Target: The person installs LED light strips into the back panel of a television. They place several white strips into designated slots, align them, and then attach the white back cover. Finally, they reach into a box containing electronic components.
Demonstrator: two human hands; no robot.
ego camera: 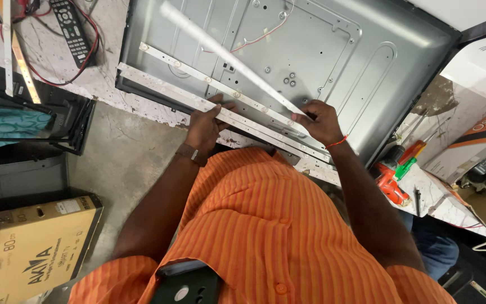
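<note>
Holding the light strip (237, 115) at mid-frame, my left hand (205, 126) and right hand (320, 121) pinch it; I'd keep it level over the metal panel (333, 50).

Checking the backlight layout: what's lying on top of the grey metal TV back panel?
On the grey metal TV back panel: long white LED strips, a thin red wire. Left hand and right hand grip strips at its near edge, hiding what lies beneath.
</note>
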